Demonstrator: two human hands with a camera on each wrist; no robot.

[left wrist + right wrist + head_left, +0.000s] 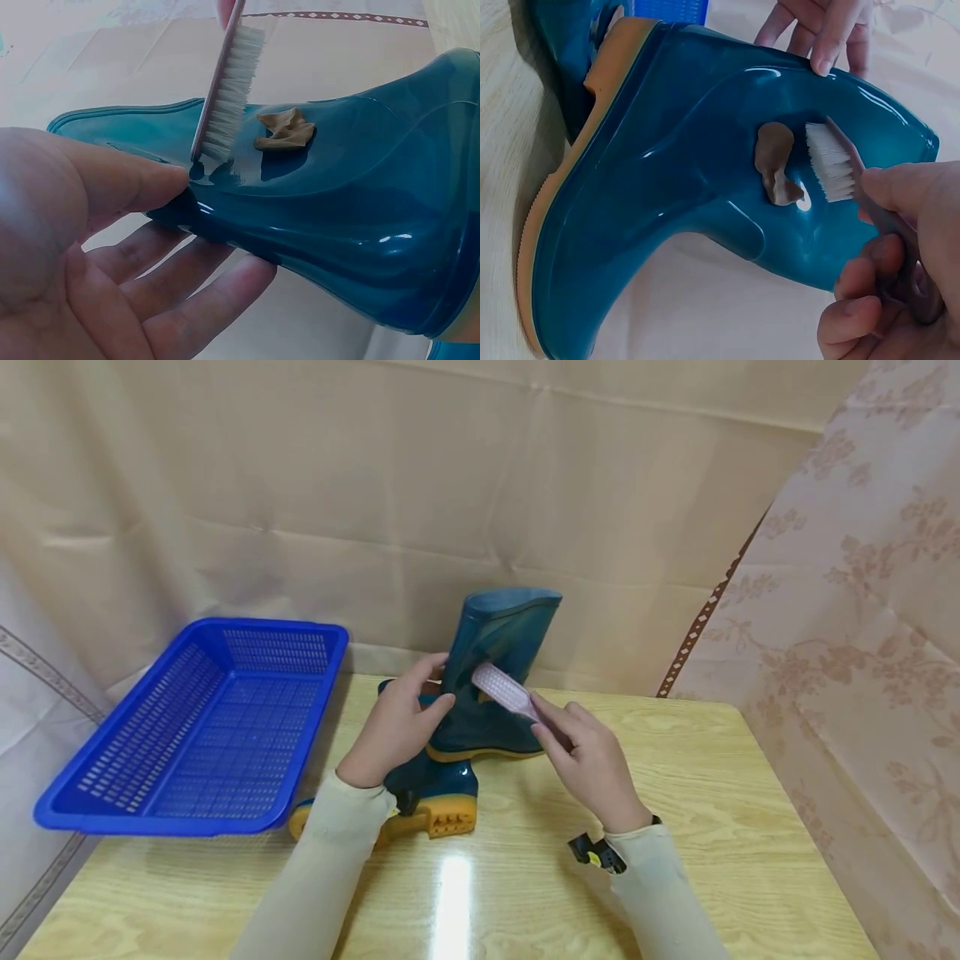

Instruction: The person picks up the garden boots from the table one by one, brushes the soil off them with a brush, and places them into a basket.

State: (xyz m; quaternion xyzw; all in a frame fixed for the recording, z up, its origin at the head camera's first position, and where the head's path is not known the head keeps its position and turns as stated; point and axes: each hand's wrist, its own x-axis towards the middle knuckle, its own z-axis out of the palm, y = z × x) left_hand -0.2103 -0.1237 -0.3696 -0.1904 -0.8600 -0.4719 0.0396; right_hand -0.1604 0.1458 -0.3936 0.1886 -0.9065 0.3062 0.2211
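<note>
A dark teal rubber boot (495,643) with a yellow-orange sole stands upright in the head view, its shaft tilted slightly right. My left hand (401,718) holds the back of the shaft, thumb on the near side and fingers behind. In my right hand (588,756) is the handle of a pale pink scrub brush (502,687). Its white bristles (830,161) face the shaft, right beside a brown, mud-like lump (775,163) stuck on the boot. In the left wrist view the lump (285,129) looks crumpled, and the bristle tips meet the shaft near my thumb.
A second boot lies on its side, its orange sole (452,816) toward me, partly under my left forearm. Left of it is a blue plastic basket (300,760) with slotted walls. The wooden table (675,793) backs onto a beige cloth (420,510); a flowered curtain (862,635) hangs at right.
</note>
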